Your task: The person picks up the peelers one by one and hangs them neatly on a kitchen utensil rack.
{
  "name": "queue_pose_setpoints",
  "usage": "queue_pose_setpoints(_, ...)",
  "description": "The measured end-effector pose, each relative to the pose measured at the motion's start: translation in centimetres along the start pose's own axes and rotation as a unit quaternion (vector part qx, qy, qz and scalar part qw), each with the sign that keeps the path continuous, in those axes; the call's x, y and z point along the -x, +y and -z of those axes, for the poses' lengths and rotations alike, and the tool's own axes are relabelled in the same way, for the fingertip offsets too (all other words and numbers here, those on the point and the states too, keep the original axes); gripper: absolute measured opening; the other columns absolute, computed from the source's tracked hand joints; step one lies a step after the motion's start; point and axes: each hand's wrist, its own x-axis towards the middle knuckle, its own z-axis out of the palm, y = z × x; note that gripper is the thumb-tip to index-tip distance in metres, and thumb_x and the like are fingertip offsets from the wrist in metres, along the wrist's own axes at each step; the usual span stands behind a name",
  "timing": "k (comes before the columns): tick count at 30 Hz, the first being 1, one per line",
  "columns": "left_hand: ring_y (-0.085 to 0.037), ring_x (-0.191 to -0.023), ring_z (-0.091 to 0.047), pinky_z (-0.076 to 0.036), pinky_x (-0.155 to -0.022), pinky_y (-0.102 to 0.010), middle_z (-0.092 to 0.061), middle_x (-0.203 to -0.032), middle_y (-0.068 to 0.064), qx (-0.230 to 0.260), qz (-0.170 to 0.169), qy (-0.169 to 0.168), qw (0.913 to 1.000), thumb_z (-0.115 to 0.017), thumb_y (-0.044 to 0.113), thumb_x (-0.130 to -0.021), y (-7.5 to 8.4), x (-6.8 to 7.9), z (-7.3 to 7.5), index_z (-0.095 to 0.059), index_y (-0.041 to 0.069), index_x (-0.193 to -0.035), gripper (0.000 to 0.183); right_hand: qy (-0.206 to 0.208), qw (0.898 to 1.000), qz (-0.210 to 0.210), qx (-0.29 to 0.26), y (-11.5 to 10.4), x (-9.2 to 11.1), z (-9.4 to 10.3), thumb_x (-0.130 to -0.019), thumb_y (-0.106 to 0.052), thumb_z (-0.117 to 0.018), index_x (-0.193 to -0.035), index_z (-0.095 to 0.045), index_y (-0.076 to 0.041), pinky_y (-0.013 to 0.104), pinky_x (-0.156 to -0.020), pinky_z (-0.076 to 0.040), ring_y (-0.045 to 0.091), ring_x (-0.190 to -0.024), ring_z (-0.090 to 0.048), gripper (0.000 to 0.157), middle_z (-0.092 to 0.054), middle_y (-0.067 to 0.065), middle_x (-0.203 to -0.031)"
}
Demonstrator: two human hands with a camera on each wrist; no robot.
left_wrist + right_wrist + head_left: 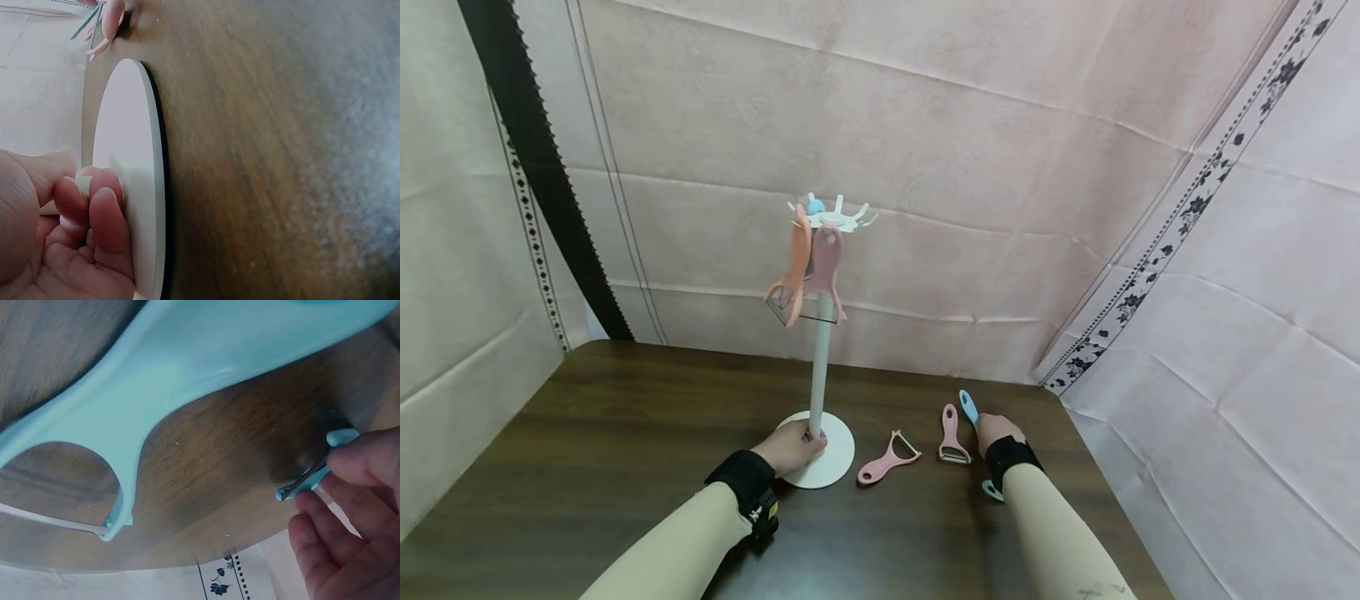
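My left hand [792, 447] grips the foot of the white pole of a hook stand [821, 358], just above its round base [838, 467]. In the left wrist view, thumb and curled fingers close around the pole near the white disc. At the table's right, my right hand [997, 431] pinches a blue peeler [310, 478] near its blade end; its handle points away. Another blue peeler [162, 381] lies on the table, mostly hidden under the right forearm in the head view. An orange peeler [798, 258] and a pink peeler [826, 258] hang from the stand's hooks.
Between the hands, one pink peeler [887, 462] lies near the stand's base and a second pink peeler [950, 429] beside the right hand. The brown wooden table [625, 442] meets pale cloth walls [925, 167] at the back and sides.
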Motion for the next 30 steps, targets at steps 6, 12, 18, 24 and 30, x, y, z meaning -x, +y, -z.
queue_pose_setpoints(6,-0.023,-0.091,-0.055,-0.043,-0.09,-0.047,-0.06,-0.094,-0.006,-0.008,0.01,0.001,0.9999,-0.06,0.012,-0.096,-0.4,-0.2,0.1,-0.061,0.005,-0.095,0.007,0.005,1.0,0.016,0.022,-0.4,-0.6,-0.6,-0.081,-0.001,-0.065,-0.072,-0.064,-0.003,0.047,-0.065,-0.051,0.03,-0.07,-0.063,0.009,-0.066,0.013,-0.075)
queue_pose_setpoints(12,-0.023,-0.089,-0.054,-0.043,-0.087,-0.046,-0.059,-0.091,-0.007,-0.01,0.013,-0.004,0.9999,-0.059,0.013,-0.096,0.3,0.1,0.1,-0.061,0.005,-0.095,0.009,-0.05,0.998,-0.025,0.01,-0.5,-1.4,-0.6,-0.076,-0.011,-0.07,-0.068,-0.062,-0.006,0.045,-0.061,-0.049,0.026,-0.064,-0.056,0.012,-0.06,0.008,-0.07)
queue_pose_setpoints(18,-0.023,-0.088,-0.053,-0.043,-0.088,-0.045,-0.058,-0.089,-0.005,-0.015,0.013,-0.007,0.9998,-0.058,0.012,-0.097,0.7,0.4,0.2,-0.061,0.005,-0.093,0.009,-0.061,0.998,-0.03,-0.004,-0.3,-1.5,-0.7,-0.077,-0.014,-0.069,-0.068,-0.061,-0.007,0.043,-0.06,-0.046,0.026,-0.062,-0.052,0.014,-0.057,0.006,-0.068)
queue_pose_setpoints(24,-0.019,-0.08,-0.052,-0.043,-0.079,-0.039,-0.054,-0.081,-0.003,-0.005,-0.009,-0.006,0.9999,-0.057,0.01,-0.097,0.5,0.4,0.3,-0.059,0.005,-0.088,0.01,-0.013,1.0,-0.001,0.018,-0.2,-1.6,-1.1,-0.08,-0.008,-0.069,-0.072,-0.063,-0.005,0.047,-0.061,-0.05,0.028,-0.066,-0.06,0.011,-0.063,0.01,-0.071)
queue_pose_setpoints(30,-0.018,-0.076,-0.051,-0.043,-0.074,-0.035,-0.053,-0.077,-0.002,0.004,-0.012,-0.006,0.9999,-0.058,0.008,-0.096,1.1,0.7,0.3,-0.06,0.003,-0.088,0.01,0.002,1.0,-0.016,0.012,0.4,-1.7,-0.6,-0.086,0.0,-0.061,-0.08,-0.066,-0.005,0.052,-0.064,-0.05,0.034,-0.077,-0.063,0.01,-0.067,0.015,-0.083)
